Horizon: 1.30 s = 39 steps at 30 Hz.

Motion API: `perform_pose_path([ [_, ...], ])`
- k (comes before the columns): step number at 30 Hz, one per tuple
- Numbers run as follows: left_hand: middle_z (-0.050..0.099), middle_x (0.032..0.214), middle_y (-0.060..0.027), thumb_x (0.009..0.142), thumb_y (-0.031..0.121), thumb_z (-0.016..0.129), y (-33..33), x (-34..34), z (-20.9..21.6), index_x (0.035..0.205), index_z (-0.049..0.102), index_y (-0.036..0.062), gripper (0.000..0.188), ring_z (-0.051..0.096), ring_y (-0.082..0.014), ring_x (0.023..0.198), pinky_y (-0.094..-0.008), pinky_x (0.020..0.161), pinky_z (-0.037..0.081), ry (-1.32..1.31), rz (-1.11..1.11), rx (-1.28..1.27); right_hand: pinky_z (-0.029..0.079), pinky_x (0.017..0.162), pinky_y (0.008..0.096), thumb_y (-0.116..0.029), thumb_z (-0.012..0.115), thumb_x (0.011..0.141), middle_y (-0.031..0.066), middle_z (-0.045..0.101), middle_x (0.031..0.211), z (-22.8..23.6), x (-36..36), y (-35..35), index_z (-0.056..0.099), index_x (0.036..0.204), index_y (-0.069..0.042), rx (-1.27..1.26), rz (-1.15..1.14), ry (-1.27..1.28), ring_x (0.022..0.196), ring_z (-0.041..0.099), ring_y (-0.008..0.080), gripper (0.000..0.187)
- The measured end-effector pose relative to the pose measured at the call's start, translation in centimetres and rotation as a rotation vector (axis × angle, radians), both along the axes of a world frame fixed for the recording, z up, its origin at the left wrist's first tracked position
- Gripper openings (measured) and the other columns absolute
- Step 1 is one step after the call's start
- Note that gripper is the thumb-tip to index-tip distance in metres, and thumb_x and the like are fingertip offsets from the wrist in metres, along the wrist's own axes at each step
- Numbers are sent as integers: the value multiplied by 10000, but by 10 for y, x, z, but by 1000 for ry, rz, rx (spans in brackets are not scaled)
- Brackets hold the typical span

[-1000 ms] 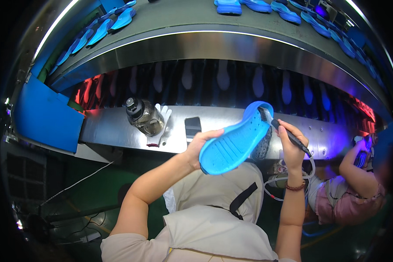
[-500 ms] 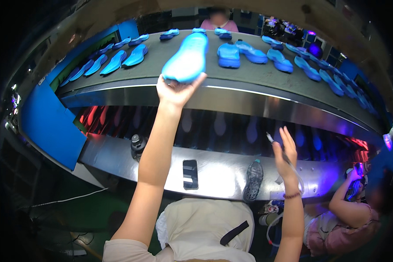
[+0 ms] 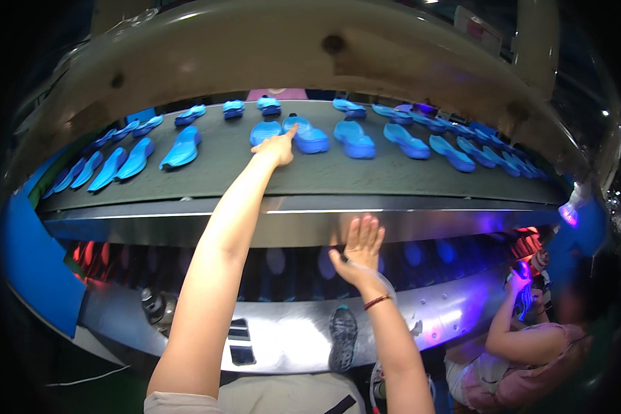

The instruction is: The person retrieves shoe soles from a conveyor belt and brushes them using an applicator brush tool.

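My left hand (image 3: 276, 150) reaches over the dark belt (image 3: 221, 183), fingers apart, and touches the soles there. One blue shoe sole (image 3: 265, 131) lies just beyond it, its near end hidden by the hand. Against its right side rests another blue sole (image 3: 307, 138) with a dark bit at its far end, which one of my stretched digits meets. My right hand (image 3: 362, 252) is raised before the metal edge, fingers straight up. A thin pen-like tool is tucked at its thumb, mostly hidden, with a pale hose running past the wrist.
Several more blue soles (image 3: 181, 148) lie along the belt. On the metal ledge (image 3: 283, 338) below are a dark bottle (image 3: 157, 309), a phone (image 3: 241, 341) and a black sole (image 3: 343, 338). A beige hood (image 3: 269, 52) arches overhead. A co-worker (image 3: 531, 345) sits at right.
My left hand has let go of the sole it held up and now reaches farther over the belt. The soles have shifted left, and the view has tipped up.
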<state>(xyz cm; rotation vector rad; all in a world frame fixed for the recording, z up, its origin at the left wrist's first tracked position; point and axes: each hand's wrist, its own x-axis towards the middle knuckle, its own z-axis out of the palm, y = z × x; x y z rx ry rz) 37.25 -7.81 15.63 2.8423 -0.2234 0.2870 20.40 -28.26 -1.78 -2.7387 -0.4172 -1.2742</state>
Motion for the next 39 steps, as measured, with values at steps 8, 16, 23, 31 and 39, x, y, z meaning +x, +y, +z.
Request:
perform_pose_path([
  [8, 550, 1160, -113, 741, 109, 544, -115, 37, -3, 1110, 591, 228, 391, 508, -309, 1089, -471, 907, 406, -59, -317, 64, -87, 1040, 498, -362, 594, 729, 163, -112, 1448, -8, 5, -2, -21, 1400, -90, 51, 126, -49, 1328, -161, 317, 950],
  [16, 626, 881, -176, 825, 350, 519, -140, -35, 2, 870, 641, 63, 316, 602, -328, 839, -427, 729, 475, -268, -453, 44, -30, 1060, 485, -292, 602, 692, 151, -77, 1457, 0, -2, -5, 24, 1405, -100, 80, 69, -41, 1341, -115, 303, 937],
  [23, 608, 874, -121, 838, 254, 548, -9, -121, -20, 906, 625, 10, 265, 565, -207, 853, -318, 794, 432, -438, -545, -582, 141, 1067, 435, -160, 558, 714, 218, 134, 1422, 47, -68, -10, 222, 1348, -32, 25, 140, 318, 1314, 165, 351, 730],
  [31, 570, 945, -120, 811, 279, 511, 128, -244, -159, 1125, 473, -20, 435, 576, -225, 868, -372, 809, 475, 437, -570, -2004, 404, 575, 263, -395, 518, 866, 66, 564, 654, -32, -172, -13, 629, 842, -15, 1166, 240, 587, 607, 487, 104, 397],
  [39, 520, 1140, -180, 785, 537, 499, 65, -374, -258, 1259, 349, 0, 731, 541, -342, 1000, -486, 886, 420, 1157, -294, -1921, 491, 755, 267, 36, 573, 763, 160, 620, 949, -34, -237, 13, 584, 1002, 59, 1931, 759, 710, 817, 613, 177, 240],
])
